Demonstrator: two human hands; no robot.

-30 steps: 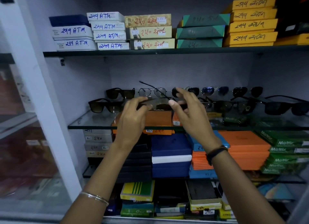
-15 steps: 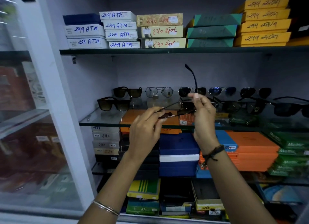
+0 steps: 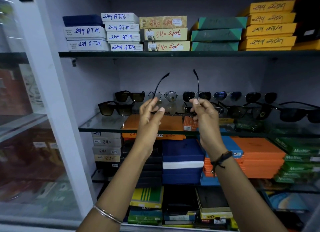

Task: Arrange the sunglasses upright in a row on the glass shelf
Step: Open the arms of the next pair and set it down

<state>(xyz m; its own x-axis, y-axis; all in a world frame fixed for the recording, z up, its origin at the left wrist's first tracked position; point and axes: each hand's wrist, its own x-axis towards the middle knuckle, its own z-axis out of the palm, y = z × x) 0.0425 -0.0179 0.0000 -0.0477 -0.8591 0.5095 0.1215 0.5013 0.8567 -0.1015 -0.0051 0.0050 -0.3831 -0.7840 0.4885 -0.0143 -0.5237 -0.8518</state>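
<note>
1. Head view, position: one pair of sunglasses (image 3: 174, 113) is being held in front of the glass shelf (image 3: 103, 122), over its front edge, in the gap between the two front-row pairs. Both temple arms are being held unfolded and are pointing upward.

2. Head view, left hand (image 3: 149, 115): the hand is partly closed, with the left temple being pinched near its base between thumb and fingers; the remaining fingers are being kept loose.

3. Head view, right hand (image 3: 203, 113): the hand is curled more tightly, with the right temple being gripped low, close to the hinge.

4. Head view, surroundings: a back row of sunglasses (image 3: 197, 95) and a front row (image 3: 116, 107) are being displayed upright on the same shelf.

5. Handling judgement: the frame is being assessed as light, thin and slightly springy, with hinges and lenses as the fragile parts. Slipping on the glass is being treated as likely.

6. Grasp judgement: the temples near the hinges, or the frame corners, are being recommended as holding points; lens faces are being avoided to prevent smudging.
</note>
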